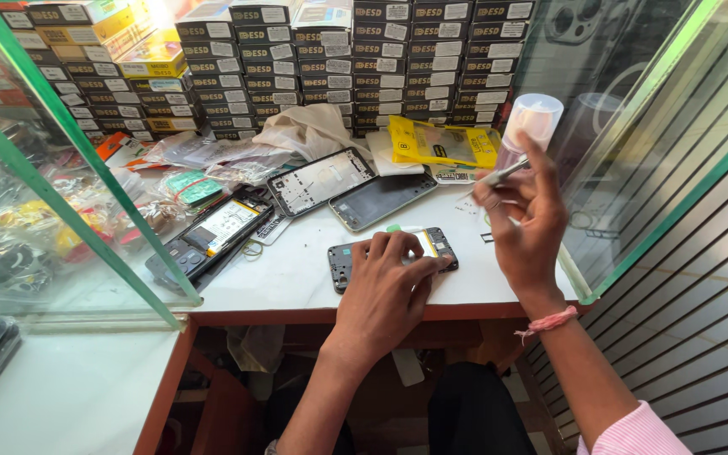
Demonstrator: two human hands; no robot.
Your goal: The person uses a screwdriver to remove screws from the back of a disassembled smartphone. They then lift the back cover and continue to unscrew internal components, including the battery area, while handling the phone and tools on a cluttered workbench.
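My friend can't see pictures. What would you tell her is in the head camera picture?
A person's left hand presses down on an opened phone lying on a white worktable, while the right hand holds thin metal tweezers raised above it. More phone parts, a yellow packet and stacked boxes sit behind.

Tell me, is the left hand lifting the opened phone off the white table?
No, the left hand presses flat on the opened phone, which lies on the white table.
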